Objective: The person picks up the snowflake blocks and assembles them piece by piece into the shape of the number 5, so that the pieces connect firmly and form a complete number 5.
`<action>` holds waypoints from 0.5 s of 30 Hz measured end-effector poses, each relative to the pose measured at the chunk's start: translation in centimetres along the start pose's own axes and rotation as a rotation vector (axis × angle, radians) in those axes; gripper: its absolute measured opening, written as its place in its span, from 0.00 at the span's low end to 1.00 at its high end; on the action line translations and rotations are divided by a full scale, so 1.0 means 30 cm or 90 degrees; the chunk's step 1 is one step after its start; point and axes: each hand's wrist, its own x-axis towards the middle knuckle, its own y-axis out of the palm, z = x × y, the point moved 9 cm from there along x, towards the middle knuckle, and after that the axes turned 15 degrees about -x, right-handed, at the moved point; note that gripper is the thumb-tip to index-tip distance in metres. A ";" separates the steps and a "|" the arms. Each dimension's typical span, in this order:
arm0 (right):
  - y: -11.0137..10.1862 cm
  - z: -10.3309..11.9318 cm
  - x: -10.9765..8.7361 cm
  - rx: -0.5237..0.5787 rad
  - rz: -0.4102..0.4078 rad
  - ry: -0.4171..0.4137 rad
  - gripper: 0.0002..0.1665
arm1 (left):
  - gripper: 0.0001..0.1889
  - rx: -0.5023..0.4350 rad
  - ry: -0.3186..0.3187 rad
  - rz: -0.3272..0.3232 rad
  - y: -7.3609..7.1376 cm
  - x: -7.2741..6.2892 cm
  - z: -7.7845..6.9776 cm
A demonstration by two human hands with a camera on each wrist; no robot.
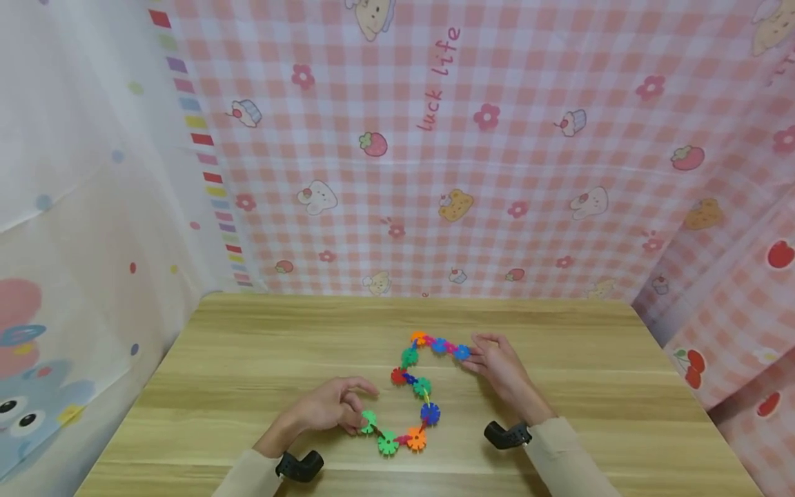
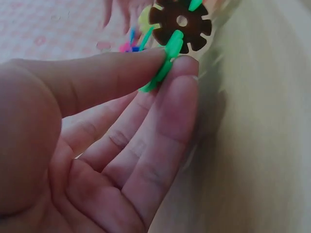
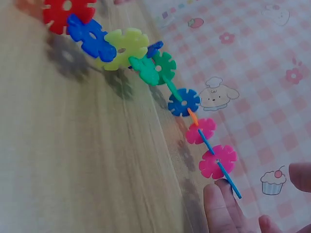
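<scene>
A chain of notched plastic flower discs [image 1: 430,413] in several colours lies in an S shape on the wooden table, the discs slotted into one another. My left hand [image 1: 332,407] pinches the light green disc [image 2: 171,53] at the chain's near left end between thumb and finger; a dark brown disc [image 2: 181,22] is joined just beyond it. At the far right end, extended fingers of my right hand [image 1: 499,369] touch the blue disc [image 3: 229,180], next to a pink disc [image 3: 217,161]. The right thumb [image 3: 300,177] stands apart from the disc.
The wooden table [image 1: 248,345] extends around the chain. A pink checked cloth [image 1: 435,172] hangs behind it, with a pale patterned cloth [image 1: 93,172] at the left. Each wrist wears a black camera [image 1: 301,467].
</scene>
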 end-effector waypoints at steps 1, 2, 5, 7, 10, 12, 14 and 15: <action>0.003 0.002 0.009 0.002 -0.003 0.002 0.30 | 0.25 0.000 -0.001 0.005 0.017 0.001 0.001; 0.006 0.005 0.019 0.003 -0.004 0.002 0.30 | 0.25 -0.002 -0.001 0.010 0.033 0.002 0.003; 0.016 0.011 0.045 0.006 -0.005 0.003 0.30 | 0.25 -0.016 -0.005 0.025 0.082 0.008 0.008; 0.022 0.015 0.061 0.008 -0.003 0.000 0.31 | 0.26 -0.021 -0.008 0.037 0.114 0.014 0.011; 0.027 0.017 0.082 0.016 0.000 -0.003 0.32 | 0.26 -0.027 -0.014 0.049 0.157 0.023 0.017; 0.030 0.019 0.093 0.022 0.003 -0.009 0.32 | 0.26 -0.031 -0.017 0.050 0.181 0.031 0.023; 0.034 0.018 0.103 0.031 0.006 -0.012 0.32 | 0.26 -0.035 -0.022 0.048 0.199 0.040 0.029; 0.037 0.016 0.107 0.033 0.009 -0.015 0.33 | 0.26 -0.037 -0.023 0.048 0.207 0.044 0.032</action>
